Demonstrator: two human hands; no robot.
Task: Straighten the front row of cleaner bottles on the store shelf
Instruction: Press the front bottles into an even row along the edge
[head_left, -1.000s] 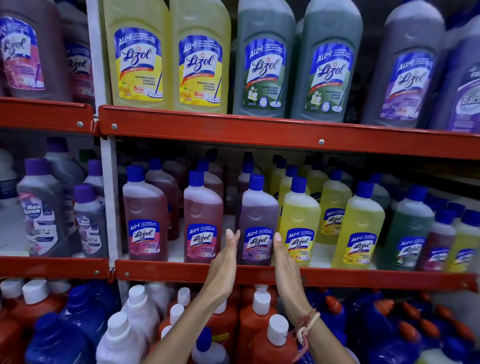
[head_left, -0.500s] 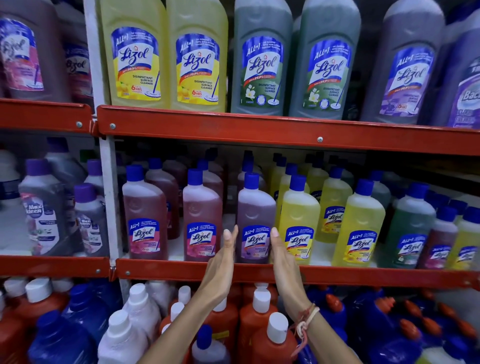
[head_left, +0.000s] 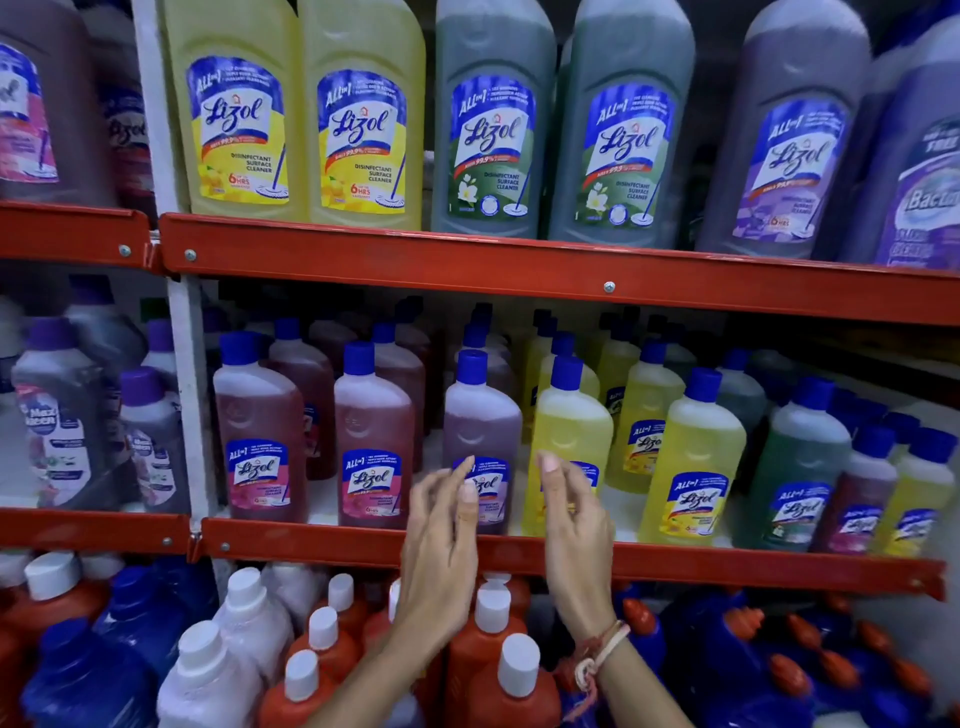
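- Left hand (head_left: 441, 525) and right hand (head_left: 574, 512) were raised, fingers loosely curled, holding nothing
- Purple bottle (head_left: 480, 431) stood between them
- Risk: a careless push could topple the yellow bottle (head_left: 569, 431) behind the right hand

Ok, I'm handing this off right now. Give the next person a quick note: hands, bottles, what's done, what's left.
Left hand: open, fingers loosely curled, in front of the purple bottle on the middle shelf; contact is not clear.
Right hand: open, holding nothing, in front of the first yellow bottle.
Front row, from the left: two pink bottles, the purple one, the yellow one, all upright near the shelf lip with labels facing out.
Left to do: the second yellow bottle and the green bottle beyond it look turned, with uneven gaps; the smaller bottles at the far right look crowded.
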